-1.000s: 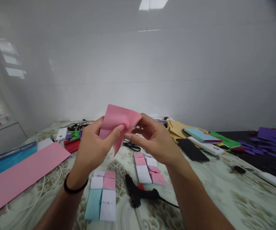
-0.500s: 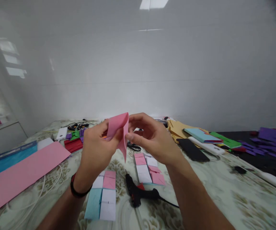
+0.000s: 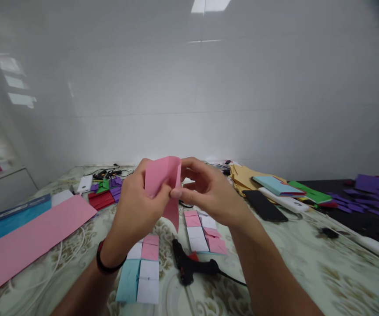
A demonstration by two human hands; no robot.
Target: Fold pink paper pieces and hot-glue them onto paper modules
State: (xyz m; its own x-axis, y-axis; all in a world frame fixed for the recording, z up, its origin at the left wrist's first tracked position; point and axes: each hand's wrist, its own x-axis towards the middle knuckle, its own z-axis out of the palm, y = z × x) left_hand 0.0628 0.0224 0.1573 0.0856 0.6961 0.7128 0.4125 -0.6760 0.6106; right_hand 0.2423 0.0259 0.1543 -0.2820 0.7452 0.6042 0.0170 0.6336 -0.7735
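A folded piece of pink paper (image 3: 158, 171) is held up above the table between both hands. My left hand (image 3: 140, 202) grips its left side, thumb pressed into the fold. The thumb and fingers of my right hand (image 3: 209, 188) pinch its right edge; part of the paper hangs down below. Underneath lies a black glue gun (image 3: 189, 263) with its nozzle pointing away from me. Left of it rests a panel of white, pink and blue folded paper squares (image 3: 148, 278). A similar pink and white panel (image 3: 198, 232) sits beyond the glue gun, to the right.
A long pink sheet (image 3: 38, 241) overlaps a blue one (image 3: 1, 228) at left. Red (image 3: 101, 199) and purple paper pieces lie behind. At right are a black phone (image 3: 265, 206), a white power strip (image 3: 284, 202), brown paper (image 3: 245, 175) and purple pieces (image 3: 377, 188). Cables cross the table.
The pink paper has turned slightly and shifted a little right, showing more of its front face. My left hand has moved with it; both hands keep hold.
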